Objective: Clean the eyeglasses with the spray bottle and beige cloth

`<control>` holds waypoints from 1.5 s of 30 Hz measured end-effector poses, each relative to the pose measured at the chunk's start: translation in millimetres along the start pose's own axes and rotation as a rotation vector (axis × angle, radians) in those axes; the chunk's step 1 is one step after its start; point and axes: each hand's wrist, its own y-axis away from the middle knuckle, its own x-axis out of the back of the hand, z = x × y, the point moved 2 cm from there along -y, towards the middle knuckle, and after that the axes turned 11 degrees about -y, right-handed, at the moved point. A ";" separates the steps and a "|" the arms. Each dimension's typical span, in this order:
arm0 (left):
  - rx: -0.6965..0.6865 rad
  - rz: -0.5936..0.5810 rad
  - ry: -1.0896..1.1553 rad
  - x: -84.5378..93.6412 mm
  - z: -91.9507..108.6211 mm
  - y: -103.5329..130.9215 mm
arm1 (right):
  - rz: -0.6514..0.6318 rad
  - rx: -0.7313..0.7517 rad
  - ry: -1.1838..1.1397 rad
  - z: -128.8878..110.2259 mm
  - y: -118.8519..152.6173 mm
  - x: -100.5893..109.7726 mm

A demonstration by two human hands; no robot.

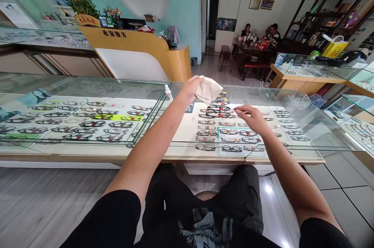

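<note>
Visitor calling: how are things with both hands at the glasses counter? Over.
Left hand gripping pale cloth. Right hand open, nothing visibly held, near black eyeglass frames. Small white bottle beside left forearm; possible obstacle.

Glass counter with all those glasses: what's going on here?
A person's left hand holds a pale cloth over the counter. The right hand is near some black glasses; whether it touches them is unclear. Rows of glasses lie inside the counter, and a bottle stands left of the cloth.

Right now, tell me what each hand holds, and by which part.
Left hand: cloth, by its left edge. Right hand: near dark glasses; whether it grips them cannot be told.
</note>
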 end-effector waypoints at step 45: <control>-0.720 -0.141 -0.648 -237.9 -46.4 67.6 | 0.631 -0.035 -0.256 -4.1 5.1 109.6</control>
